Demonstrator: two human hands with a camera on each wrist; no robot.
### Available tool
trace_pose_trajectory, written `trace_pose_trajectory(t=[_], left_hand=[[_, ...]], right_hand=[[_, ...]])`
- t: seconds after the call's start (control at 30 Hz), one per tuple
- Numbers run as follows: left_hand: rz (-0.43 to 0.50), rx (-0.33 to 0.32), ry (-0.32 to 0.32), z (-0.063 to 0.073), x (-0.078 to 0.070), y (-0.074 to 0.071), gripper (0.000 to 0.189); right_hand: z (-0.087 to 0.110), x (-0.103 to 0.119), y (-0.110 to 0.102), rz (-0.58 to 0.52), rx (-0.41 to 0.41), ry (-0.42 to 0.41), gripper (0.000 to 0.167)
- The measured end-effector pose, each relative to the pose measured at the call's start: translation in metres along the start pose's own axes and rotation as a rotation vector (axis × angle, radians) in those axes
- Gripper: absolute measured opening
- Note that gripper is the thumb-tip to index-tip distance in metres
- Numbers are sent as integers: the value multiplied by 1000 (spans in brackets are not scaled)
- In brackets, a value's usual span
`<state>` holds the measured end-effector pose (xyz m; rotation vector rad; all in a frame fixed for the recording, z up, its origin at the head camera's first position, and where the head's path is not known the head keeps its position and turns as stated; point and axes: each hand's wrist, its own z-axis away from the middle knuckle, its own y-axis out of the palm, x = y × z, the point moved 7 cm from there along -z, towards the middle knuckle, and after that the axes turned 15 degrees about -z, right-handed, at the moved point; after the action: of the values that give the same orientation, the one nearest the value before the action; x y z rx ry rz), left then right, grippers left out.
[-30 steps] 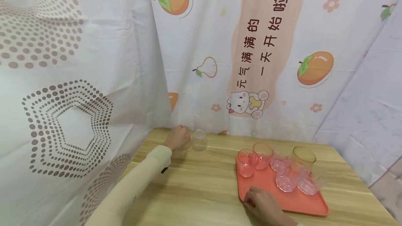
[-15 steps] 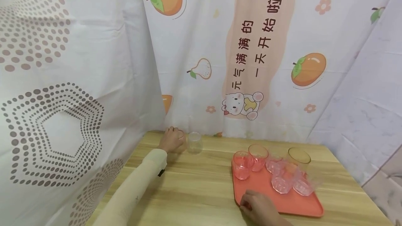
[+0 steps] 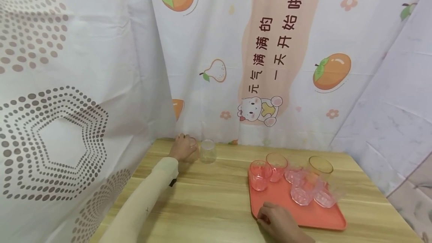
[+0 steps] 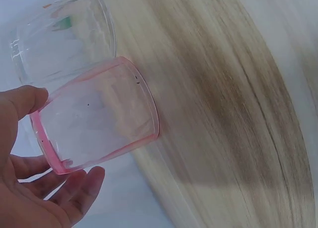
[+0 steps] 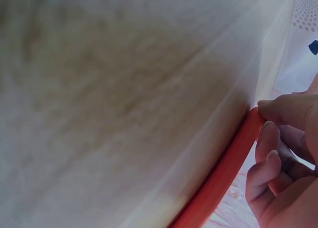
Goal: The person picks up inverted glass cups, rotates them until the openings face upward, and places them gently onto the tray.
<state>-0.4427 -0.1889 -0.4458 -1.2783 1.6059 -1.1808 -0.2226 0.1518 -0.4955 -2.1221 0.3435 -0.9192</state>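
Observation:
At the table's far left corner, my left hand (image 3: 183, 148) is around a clear pink-tinted cup (image 4: 99, 114), which stands upside down with its rim on the table. In the left wrist view the thumb lies at one side of the thick pink base and the fingertips at the other. Right beside it stands a colourless clear cup (image 3: 208, 152), also upside down. My right hand (image 3: 277, 222) pinches the near left edge of a red tray (image 5: 226, 173) between thumb and fingers. On the tray stand two pink cups, one (image 3: 260, 181) in front of the other (image 3: 276, 166).
Several pink faceted cups (image 3: 301, 196) lie tipped over on the tray's right part. An amber-rimmed cup (image 3: 320, 166) stands at its far right. Patterned curtains (image 3: 202, 29) hang behind and to the left of the wooden table (image 3: 202, 198).
The head view has shifted, moving the scene a little left in frame. My left hand stays at the pink cup, and my right hand stays on the tray edge.

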Motion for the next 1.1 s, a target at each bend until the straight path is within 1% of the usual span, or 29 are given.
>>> trace_pose_trajectory(t=[0.03,0.17,0.27,0.3,0.37,0.47,0.6,0.67,0.73,0.77,0.83,0.87,1.0,1.07,1.1], left_hand=[[5,4,2,-1,0,0,45],[84,30,-23,0,2,2,42],[135,51,-61,2,7,4,44],[139,59,-69,1,9,5,44],[149,65,-68,-1,10,6,44],[168,85,-65,-3,11,7,49],[158,94,-63,-7,13,5,52],[145,83,-71,-10,14,2,50],[137,57,-69,-12,15,-2,46],[130,42,-59,-13,14,-3,42],[86,23,-12,-15,12,-5,33],[87,20,-4,-15,11,-6,30],[58,37,16,-13,11,-5,24],[106,38,-27,-9,15,-7,25],[105,34,-29,-7,15,-8,25]], right_hand=[[0,0,0,-4,2,3,25],[0,0,1,-3,-9,-28,26],[0,1,4,3,-10,-46,27],[0,1,4,2,-8,-47,27],[0,2,5,4,-6,-49,27],[-2,0,4,-2,15,-24,25],[-5,-3,2,-19,51,24,19],[-7,-3,1,-17,60,34,17],[-8,-3,1,-7,53,32,17],[-9,-2,0,1,46,28,17],[-8,-2,0,11,34,18,19],[-7,-2,0,8,34,17,19],[-3,-4,1,-11,48,16,17],[-3,-4,1,-25,52,22,16],[-3,-4,2,-27,51,22,17]])
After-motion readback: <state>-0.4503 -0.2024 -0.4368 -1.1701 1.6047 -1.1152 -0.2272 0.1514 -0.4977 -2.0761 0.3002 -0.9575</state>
